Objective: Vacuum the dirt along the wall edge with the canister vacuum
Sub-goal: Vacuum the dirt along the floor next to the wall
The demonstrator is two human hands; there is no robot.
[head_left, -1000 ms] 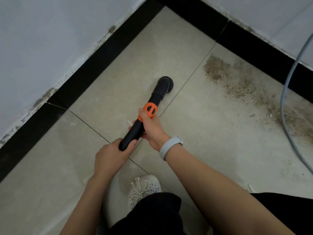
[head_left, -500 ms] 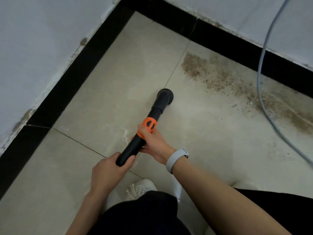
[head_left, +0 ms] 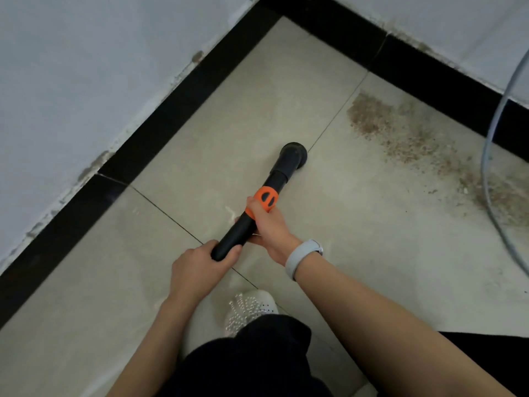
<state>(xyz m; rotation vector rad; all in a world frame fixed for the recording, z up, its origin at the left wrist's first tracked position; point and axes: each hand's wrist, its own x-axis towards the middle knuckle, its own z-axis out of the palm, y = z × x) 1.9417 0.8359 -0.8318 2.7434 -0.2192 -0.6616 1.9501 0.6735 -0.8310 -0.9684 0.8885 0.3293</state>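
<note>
Vacuum wand (head_left: 252, 216), both hands gripping.
Left hand (head_left: 200, 267) wraps near end, right hand (head_left: 266, 227) below orange collar (head_left: 264, 200); nozzle (head_left: 293, 154) on tile, dirt (head_left: 415, 144) far right along baseboard (head_left: 429, 78). Advise flat, slow sweep rightward.

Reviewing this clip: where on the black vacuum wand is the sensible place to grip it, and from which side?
Grip the vacuum wand on its straight shaft below the orange collar, from above, as the right hand does; the left hand holds the near end. It slants down to the nozzle.
</note>
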